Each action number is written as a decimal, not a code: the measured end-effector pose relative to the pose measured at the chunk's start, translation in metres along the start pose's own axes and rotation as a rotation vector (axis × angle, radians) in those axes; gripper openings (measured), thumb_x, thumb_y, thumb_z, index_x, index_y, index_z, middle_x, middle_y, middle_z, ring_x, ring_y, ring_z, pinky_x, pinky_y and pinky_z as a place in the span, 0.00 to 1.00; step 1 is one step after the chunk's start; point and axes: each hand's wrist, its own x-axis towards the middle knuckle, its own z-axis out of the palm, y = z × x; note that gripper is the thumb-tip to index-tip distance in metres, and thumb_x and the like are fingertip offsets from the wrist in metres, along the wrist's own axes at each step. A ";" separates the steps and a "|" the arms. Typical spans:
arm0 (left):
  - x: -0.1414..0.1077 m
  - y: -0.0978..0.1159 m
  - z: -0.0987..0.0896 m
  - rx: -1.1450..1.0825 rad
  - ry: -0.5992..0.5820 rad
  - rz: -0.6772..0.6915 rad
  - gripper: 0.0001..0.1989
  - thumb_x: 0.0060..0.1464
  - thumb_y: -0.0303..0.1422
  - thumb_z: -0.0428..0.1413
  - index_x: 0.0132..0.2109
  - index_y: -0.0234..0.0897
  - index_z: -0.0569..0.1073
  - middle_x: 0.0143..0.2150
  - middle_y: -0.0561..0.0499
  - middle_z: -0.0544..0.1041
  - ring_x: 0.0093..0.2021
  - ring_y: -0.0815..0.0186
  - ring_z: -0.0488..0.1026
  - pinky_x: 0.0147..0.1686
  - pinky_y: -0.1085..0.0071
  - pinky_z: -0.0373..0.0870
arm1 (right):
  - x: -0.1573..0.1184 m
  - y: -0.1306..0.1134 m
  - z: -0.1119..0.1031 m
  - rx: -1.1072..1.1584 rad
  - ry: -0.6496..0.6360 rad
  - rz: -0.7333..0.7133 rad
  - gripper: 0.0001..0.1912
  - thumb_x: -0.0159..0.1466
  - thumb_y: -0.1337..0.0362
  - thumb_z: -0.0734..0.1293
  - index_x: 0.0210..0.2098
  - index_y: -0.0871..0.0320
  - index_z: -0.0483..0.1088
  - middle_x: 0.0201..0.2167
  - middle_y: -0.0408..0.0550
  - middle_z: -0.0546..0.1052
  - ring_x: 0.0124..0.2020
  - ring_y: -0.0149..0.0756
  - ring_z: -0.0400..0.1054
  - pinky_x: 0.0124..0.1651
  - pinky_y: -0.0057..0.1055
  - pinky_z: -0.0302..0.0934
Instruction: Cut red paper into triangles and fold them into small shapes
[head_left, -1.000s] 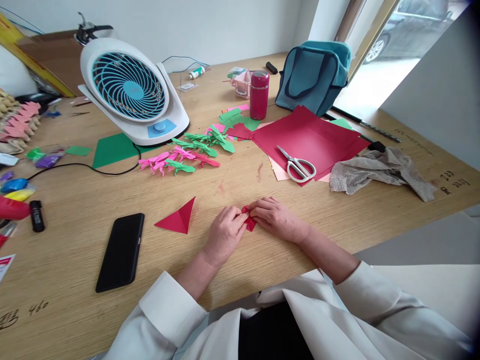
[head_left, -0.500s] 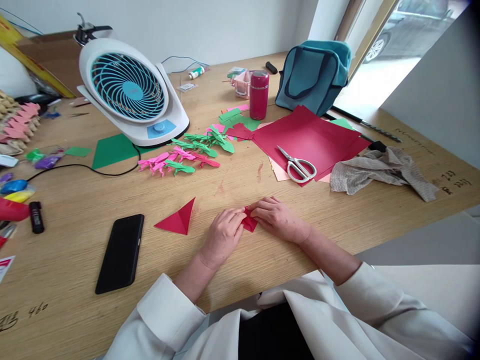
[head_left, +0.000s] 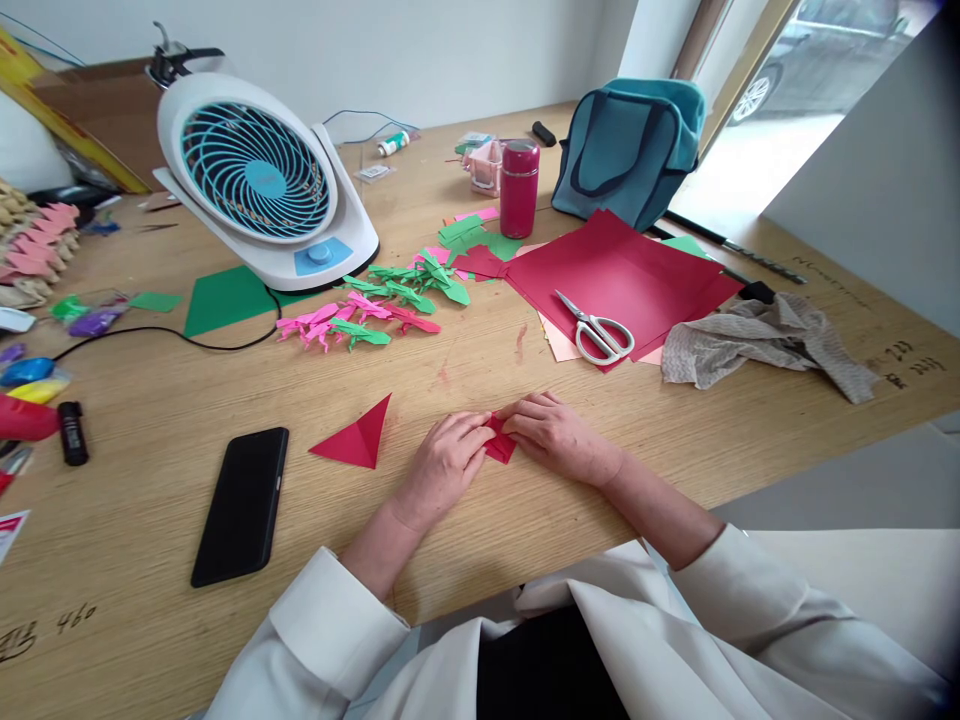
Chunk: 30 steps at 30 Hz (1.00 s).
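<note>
Between my hands, flat on the wooden table (head_left: 465, 540), lies a small folded piece of red paper (head_left: 501, 447). My left hand (head_left: 448, 458) presses its left side with bent fingers. From the other side, my right hand (head_left: 556, 436) grips the upper right part, fingertips closed on it. Fingers cover much of the paper, so its exact folds are partly hidden. A separate red folded paper triangle (head_left: 358, 437) rests to the left of my left hand, touched by neither hand.
A black phone (head_left: 240, 507) lies at the left. Folded green and pink paper figures (head_left: 367, 305) sit farther back, before a fan (head_left: 262, 180). Scissors (head_left: 600, 335) rest on red paper sheets (head_left: 622, 275), with a crumpled cloth (head_left: 750, 345) beside them. Behind stand a bottle (head_left: 519, 190) and a bag (head_left: 630, 150).
My left hand and forearm have shifted slightly to the left. My right hand stays almost still, and both hands remain on the folded red paper.
</note>
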 end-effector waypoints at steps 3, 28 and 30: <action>0.000 -0.001 0.000 0.001 0.003 0.012 0.12 0.60 0.22 0.53 0.48 0.37 0.74 0.53 0.45 0.78 0.55 0.59 0.72 0.57 0.56 0.71 | 0.000 0.000 0.000 -0.009 -0.006 0.004 0.08 0.71 0.67 0.60 0.43 0.58 0.71 0.47 0.53 0.78 0.47 0.39 0.69 0.49 0.37 0.60; -0.009 -0.010 -0.007 0.287 -0.131 0.238 0.18 0.63 0.23 0.48 0.58 0.32 0.70 0.62 0.42 0.73 0.62 0.58 0.68 0.59 0.58 0.68 | 0.001 0.000 -0.002 -0.011 -0.024 0.003 0.10 0.72 0.66 0.59 0.43 0.59 0.72 0.47 0.55 0.78 0.47 0.40 0.69 0.49 0.37 0.60; -0.010 -0.010 -0.006 0.303 -0.146 0.237 0.18 0.64 0.23 0.47 0.58 0.32 0.70 0.63 0.41 0.71 0.63 0.58 0.67 0.60 0.58 0.67 | 0.001 -0.001 -0.002 -0.015 -0.023 0.000 0.10 0.72 0.67 0.59 0.43 0.59 0.72 0.47 0.55 0.78 0.47 0.40 0.69 0.48 0.37 0.60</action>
